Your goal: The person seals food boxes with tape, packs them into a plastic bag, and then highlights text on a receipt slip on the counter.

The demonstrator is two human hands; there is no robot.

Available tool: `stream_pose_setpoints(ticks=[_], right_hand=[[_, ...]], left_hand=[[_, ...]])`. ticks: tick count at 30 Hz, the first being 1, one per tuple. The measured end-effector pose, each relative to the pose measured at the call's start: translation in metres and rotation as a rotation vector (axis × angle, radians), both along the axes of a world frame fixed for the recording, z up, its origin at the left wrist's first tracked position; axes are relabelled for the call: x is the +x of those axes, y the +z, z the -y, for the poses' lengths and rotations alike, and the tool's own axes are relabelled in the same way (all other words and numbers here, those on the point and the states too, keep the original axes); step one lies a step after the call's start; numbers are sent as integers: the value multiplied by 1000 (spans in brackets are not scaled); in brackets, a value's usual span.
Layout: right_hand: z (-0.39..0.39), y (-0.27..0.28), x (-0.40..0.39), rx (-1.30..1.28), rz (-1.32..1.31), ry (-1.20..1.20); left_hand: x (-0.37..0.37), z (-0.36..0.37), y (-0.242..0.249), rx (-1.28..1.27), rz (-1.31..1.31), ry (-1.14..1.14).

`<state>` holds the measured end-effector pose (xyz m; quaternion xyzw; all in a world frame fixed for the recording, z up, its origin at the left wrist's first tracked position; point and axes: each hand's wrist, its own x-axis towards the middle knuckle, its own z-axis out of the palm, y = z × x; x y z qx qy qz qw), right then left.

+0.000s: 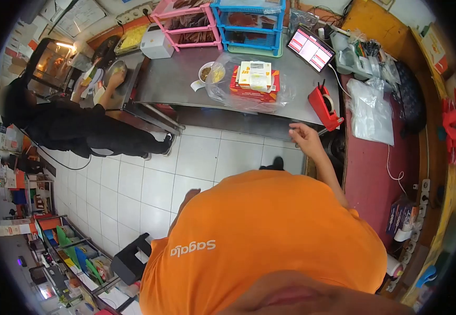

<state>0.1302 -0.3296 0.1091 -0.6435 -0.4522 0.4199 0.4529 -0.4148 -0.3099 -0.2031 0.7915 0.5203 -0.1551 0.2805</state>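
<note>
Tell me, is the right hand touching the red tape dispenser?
Apart. The head view shows the right hand raised near the counter edge, with a strip of dark counter front between it and the red tape dispenser.

Orange shirt [270,236] – red tape dispenser [323,106] – steel-grey counter [175,84] – white floor tiles [149,178].

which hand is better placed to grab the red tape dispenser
Right, probably. The right hand is raised, apparently empty, close beside the red tape dispenser at the steel counter's edge. The left hand hangs low by the orange shirt, far from it.
</note>
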Motion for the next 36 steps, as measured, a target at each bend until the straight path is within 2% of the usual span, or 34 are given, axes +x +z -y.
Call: stream_pose_setpoints(ticks=[2, 3, 4, 7, 10, 13, 14, 16, 19, 24, 27, 29, 30, 32, 33, 36], right_hand=[[-25, -8, 9, 25, -23, -4], [-39, -8, 14, 43, 0, -1], [-55, -8, 18, 68, 22, 1], [-96, -9, 24, 23, 149, 71], [-125, -11, 13, 28, 0, 138], [-140, -24, 12, 8, -53, 219], [-142, -27, 11, -52, -78, 235], [-148, -38, 13, -82, -121, 248], [-156, -38, 12, -99, -51, 344], [-157, -39, 5, -119, -38, 254], [-150, -7, -4, -125, -168, 234], [-143, 12, -15, -302, -364, 80], [-141, 17, -18, -306, -362, 61], [-138, 21, -22, -359, -536, -23], [-136, 14, -24, -360, -535, -41], [-130, -28, -31, -140, -137, 9]], left_hand=[[22, -3, 1, 8, -1, 43], [62, -7, 41, -1, -4, 55], [110, -29, 114, -86, 558, 829], [205, -90, 217, 182, 911, 512], [286, -141, 324, 252, 1054, 289], [339, -202, 366, 358, 1080, 31], [353, -223, 367, 385, 1036, -66], [375, -257, 350, 569, 702, -298], [393, -278, 323, 455, 554, -391], [396, -283, 312, 379, 549, -360], [396, -284, 313, 359, 542, -367], [396, -284, 312, 350, 538, -379], [396, -284, 314, 353, 534, -377], [397, -285, 310, 350, 539, -391], [397, -287, 306, 350, 528, -383], [399, -290, 302, 325, 505, -382]])
